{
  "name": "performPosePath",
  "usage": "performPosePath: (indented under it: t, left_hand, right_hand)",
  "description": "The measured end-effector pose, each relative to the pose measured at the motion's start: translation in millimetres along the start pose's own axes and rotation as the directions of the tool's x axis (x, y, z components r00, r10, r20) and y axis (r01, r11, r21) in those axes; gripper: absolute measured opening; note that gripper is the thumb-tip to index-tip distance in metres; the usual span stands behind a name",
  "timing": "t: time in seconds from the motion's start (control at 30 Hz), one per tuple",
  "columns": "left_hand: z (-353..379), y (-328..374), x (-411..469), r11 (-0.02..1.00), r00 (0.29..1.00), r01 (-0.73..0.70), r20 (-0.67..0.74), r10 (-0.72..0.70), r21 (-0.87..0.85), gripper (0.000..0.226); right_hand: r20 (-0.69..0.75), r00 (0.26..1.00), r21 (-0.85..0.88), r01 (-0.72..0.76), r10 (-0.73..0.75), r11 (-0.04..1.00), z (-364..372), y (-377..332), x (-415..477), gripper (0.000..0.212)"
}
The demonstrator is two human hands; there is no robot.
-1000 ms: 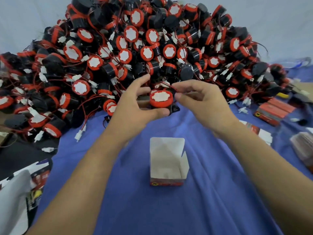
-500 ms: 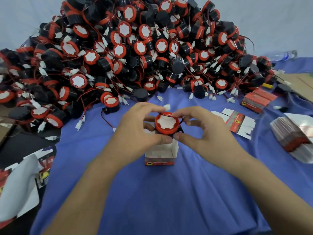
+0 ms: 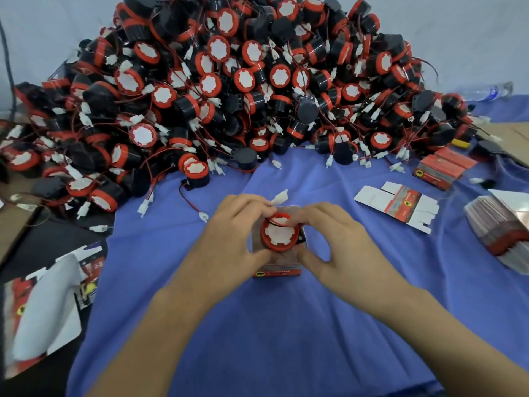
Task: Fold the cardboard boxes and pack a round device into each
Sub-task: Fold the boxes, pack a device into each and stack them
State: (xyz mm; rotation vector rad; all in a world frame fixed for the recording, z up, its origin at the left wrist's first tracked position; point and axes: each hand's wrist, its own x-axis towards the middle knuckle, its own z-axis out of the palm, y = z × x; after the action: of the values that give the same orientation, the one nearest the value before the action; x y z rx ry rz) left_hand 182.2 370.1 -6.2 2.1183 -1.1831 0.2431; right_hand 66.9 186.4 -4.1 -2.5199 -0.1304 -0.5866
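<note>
Left grip (image 3: 233,239) and right grip (image 3: 343,247) both pinch the device (image 3: 279,237) by its rim, axis vertical, directly over the open box (image 3: 282,272).

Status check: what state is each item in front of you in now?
round device, held in both hands, white face up, at the box mouth
cardboard box, upright, top open
left hand, grips the device
right hand, pinches its rim
white connector, sticking up outside the box
box blank, flat, unfolded
device pile, loose, unpacked
</note>
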Motion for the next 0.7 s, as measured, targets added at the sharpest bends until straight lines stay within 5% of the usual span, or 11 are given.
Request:
performPosePath:
  t: [0.23, 0.43, 0.7]
  left_hand:
    - [10, -8, -13, 0.996, 0.990, -0.076, -0.115, 0.080, 0.035, 0.047]
    - [19, -12, -18, 0.997, 0.994, -0.056, -0.092, 0.061, 0.059, 0.062]
    - [15, -21, -10, 0.997, 0.998, 0.052, 0.025, -0.050, -0.057, 0.040]
  right_hand:
    - [0.026, 0.999, -0.069, 0.032, -0.030, 0.997, 6, 0, -5, 0.056]
    - [0.090, 0.995, -0.102, -0.034, 0.043, 0.994, 15, 6, -7, 0.059]
    - [0.081, 0.989, -0.187, -0.105, 0.121, 0.977, 23, 10, 2, 0.048]
